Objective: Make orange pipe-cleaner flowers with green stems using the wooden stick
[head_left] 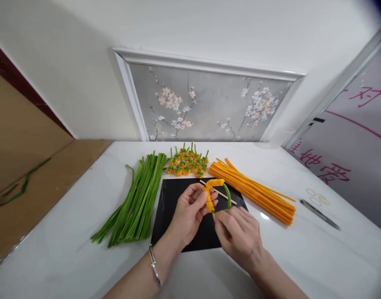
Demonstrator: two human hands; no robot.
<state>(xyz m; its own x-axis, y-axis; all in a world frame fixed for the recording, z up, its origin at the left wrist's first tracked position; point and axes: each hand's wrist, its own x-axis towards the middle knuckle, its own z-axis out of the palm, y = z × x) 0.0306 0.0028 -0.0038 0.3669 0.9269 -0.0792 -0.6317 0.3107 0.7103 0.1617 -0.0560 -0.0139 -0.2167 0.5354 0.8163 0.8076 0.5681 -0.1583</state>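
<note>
My left hand pinches a coiled orange pipe cleaner, which bends in an arch above the black mat. A green pipe cleaner comes out of the coil's upper right end and curves down to my right hand. The fingers of my right hand are closed on this green stem, close to the coil's lower end, where a short green tip shows. A thin wooden stick lies on the black mat, just behind the coil and partly covered by it.
Green pipe cleaners lie bundled at left, orange pipe cleaners at right. Several small orange pieces with green tops stand behind the mat. Tweezers and clear rings lie far right. A wall rises behind the white table.
</note>
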